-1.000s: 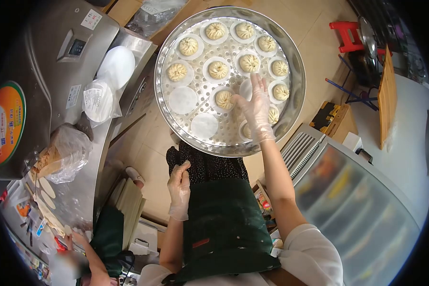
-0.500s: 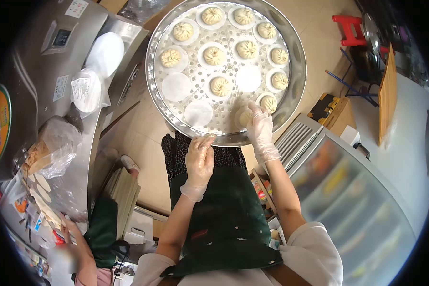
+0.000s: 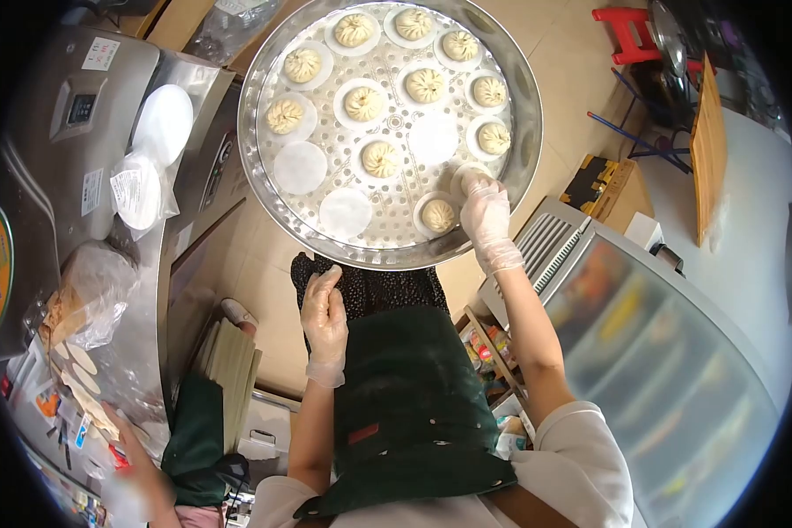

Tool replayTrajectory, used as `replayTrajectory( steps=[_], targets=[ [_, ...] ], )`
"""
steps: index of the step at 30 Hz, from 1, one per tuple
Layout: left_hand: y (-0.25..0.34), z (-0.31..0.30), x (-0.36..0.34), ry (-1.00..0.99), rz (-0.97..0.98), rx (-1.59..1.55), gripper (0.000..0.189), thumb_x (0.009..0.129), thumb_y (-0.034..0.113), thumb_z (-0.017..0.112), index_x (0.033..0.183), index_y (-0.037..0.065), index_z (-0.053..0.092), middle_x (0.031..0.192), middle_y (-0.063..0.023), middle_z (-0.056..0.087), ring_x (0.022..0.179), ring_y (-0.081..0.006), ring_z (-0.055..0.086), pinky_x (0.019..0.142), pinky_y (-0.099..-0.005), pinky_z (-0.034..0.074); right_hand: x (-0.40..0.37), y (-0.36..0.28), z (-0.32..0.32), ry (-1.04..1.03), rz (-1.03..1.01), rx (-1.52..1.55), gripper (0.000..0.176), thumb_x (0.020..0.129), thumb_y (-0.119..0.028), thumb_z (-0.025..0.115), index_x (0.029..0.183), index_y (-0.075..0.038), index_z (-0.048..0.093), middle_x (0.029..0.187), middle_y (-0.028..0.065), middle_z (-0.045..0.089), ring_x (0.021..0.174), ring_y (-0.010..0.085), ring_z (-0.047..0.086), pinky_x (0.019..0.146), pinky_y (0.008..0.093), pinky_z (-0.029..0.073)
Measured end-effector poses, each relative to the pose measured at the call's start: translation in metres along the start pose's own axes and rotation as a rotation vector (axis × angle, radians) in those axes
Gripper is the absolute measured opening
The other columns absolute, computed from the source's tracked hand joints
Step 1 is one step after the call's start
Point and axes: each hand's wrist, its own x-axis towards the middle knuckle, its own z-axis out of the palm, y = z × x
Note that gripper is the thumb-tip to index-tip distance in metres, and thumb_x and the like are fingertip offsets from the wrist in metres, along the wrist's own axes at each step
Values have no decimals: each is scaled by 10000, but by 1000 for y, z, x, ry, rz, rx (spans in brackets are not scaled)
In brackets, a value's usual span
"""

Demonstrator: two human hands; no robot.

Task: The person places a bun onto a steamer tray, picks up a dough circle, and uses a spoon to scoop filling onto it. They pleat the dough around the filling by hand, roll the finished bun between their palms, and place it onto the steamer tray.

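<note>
My right hand [image 3: 486, 218], gloved, reaches over the near rim of the tray [image 3: 525, 106]. Its fingertips [image 3: 475, 183] are bent down onto a paper round at the tray's edge. Whatever sits on that round is hidden under my fingers, so I cannot tell whether I am gripping or only touching. Just left of the hand lies a bun [image 3: 438, 214] on its own paper, and another [image 3: 494, 138] sits just beyond my fingertips. More fill the far half of the tray.

My left hand [image 3: 326, 324] hangs below the tray rim in front of my apron [image 3: 405, 396], well apart from the buns. It is half curled with the thumb up, and I cannot tell whether anything is in it.

These buns look like raw dough: light, soft, a little tacky, and quick to dent. I judge that the pleated top would crush under a pinch. The place to hold is low on the sides with spread fingertips, or by the paper beneath, which should slide easily on the metal. The bare papers [image 3: 344, 212] further left of my hand look thin and likely to curl.
</note>
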Motion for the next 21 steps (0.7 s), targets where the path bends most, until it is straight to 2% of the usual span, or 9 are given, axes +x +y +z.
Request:
replayTrajectory(
  steps=[2, 6, 10, 12, 16, 17, 20, 21],
  targets=[
    [3, -4, -4, 3, -46, -11, 269, 930, -60, 518, 1154, -8, 656, 1159, -128, 688, 1121, -278, 631, 1096, -440, 403, 14, -2, -16, 60, 26, -20, 469, 812, -34, 530, 1279, -37, 566, 1213, 162, 634, 1231, 327, 535, 1053, 470, 380],
    [1, -9, -9, -3, -82, -18, 279, 930, -62, 513, 1166, -12, 654, 1181, -133, 677, 1149, -283, 613, 1103, -437, 394, 60, 31, -11, 311, -153, -152, 484, 790, -4, 558, 1270, -66, 567, 1213, 159, 625, 1178, 340, 556, 1030, 471, 399],
    [0, -14, -10, 3, -84, -14, 281, 932, -58, 508, 1170, -17, 652, 1186, -135, 673, 1158, -285, 606, 1112, -452, 383, 81, 35, -18, 84, 19, -203, 490, 803, -53, 561, 1293, -64, 562, 1156, 157, 648, 1133, 322, 580, 972, 456, 428],
    [3, -14, -10, 16, -110, -20, 278, 933, -54, 506, 1168, -20, 652, 1173, -136, 678, 1143, -284, 614, 1114, -458, 380, 103, 40, -28, 315, -60, -121, 503, 804, -44, 566, 1306, -64, 555, 1130, 162, 651, 1070, 337, 597, 916, 461, 449],
    [-4, -15, -11, 26, -127, -31, 272, 939, -43, 506, 1168, -21, 652, 1168, -138, 679, 1141, -283, 615, 1119, -463, 376, 149, 40, -35, 248, 78, 102, 469, 838, -19, 513, 1300, -67, 572, 1225, 206, 631, 1126, 381, 599, 996, 457, 457],
    [-4, -17, -12, 24, -125, -25, 271, 940, -42, 507, 1169, -20, 651, 1173, -138, 677, 1146, -286, 612, 1117, -461, 378, 155, 41, -35, 137, 147, 121, 477, 835, -9, 503, 1300, -76, 591, 1260, 215, 623, 1150, 377, 601, 1018, 436, 453],
    [-7, -19, -11, 31, -132, -25, 267, 944, -39, 509, 1169, -17, 651, 1183, -139, 672, 1156, -296, 605, 1111, -454, 384, 170, 28, -48, 84, 237, 65, 520, 832, -22, 522, 1345, -90, 571, 1295, 211, 610, 1192, 379, 581, 1036, 424, 444],
    [-7, -19, -11, 36, -145, -33, 265, 945, -38, 510, 1169, -15, 651, 1185, -140, 671, 1156, -300, 605, 1108, -451, 387, 177, 24, -52, 133, 213, 96, 533, 831, -22, 526, 1358, -92, 562, 1308, 210, 604, 1213, 376, 570, 1044, 416, 439]
  ],
)
